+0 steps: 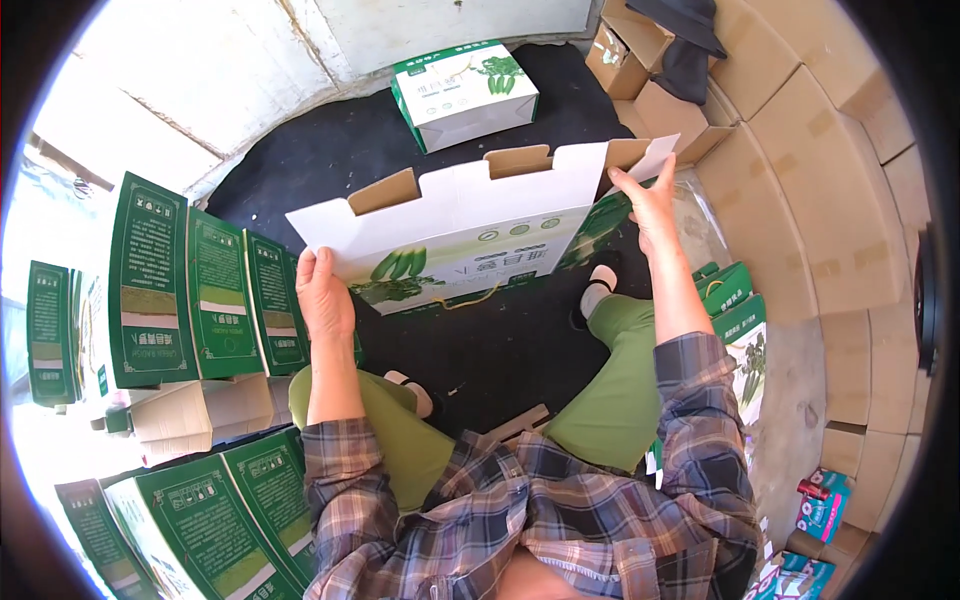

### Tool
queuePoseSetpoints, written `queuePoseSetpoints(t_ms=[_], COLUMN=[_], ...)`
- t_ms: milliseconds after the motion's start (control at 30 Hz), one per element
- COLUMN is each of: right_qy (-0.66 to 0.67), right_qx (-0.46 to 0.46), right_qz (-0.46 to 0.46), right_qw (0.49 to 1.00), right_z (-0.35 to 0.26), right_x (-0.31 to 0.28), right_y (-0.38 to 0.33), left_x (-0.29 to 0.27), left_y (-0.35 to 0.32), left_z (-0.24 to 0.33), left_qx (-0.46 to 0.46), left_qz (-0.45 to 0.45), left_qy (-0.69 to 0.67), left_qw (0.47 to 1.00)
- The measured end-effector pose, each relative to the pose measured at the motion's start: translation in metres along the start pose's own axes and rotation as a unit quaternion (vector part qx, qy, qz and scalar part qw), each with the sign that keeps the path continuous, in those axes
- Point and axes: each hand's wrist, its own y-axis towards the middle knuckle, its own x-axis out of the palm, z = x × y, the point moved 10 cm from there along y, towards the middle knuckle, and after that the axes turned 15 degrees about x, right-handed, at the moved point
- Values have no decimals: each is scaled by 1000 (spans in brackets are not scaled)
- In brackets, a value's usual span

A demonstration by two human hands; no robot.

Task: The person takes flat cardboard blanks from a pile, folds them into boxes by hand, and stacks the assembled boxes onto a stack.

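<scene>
White, green-printed board makes up the printed carton point(490, 245), which is held up in front of the person's knees, over the black cloth point(480, 355), with its notched edge uppermost and a yellow cord handle point(468, 300) along its lower side. Raw brown board shows behind the notches. It looks light for its breadth and fairly stiff across the long panel, while the free flaps along the top probably bend easily. The printed face seems smooth and could slide a little under dry fingers; the tabs look the likeliest part to crease. The firmest hold should be at the folded ends, one hand to each, rather than on a single tab.

That is roughly how the hands stand. The left hand point(326, 300) pinches the left end between thumb and fingers. The right hand point(652, 205) grips the right corner, thumb and forefinger parted around the board there; how hard it presses I cannot tell.

Beyond the carton, a closed box point(468, 95) of similar print rests on the cloth. Green cartons point(150, 285) stand in rows at the left, more green packaging point(745, 340) lies beside the right forearm, and plain brown boxes point(835, 190) are stacked along the right.
</scene>
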Motion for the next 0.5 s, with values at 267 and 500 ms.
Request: queuePoseSetpoints(t_ms=[267, 500], right_qy=[48, 25], right_qx=[46, 9], right_qz=[-71, -112], right_qw=[995, 993], right_z=[-2, 5], right_x=[12, 30], right_y=[-6, -9], left_x=[10, 34], left_y=[0, -11], left_z=[5, -7], left_qx=[4, -7], left_qz=[-55, -102], left_qy=[-50, -57], left_qw=[997, 993])
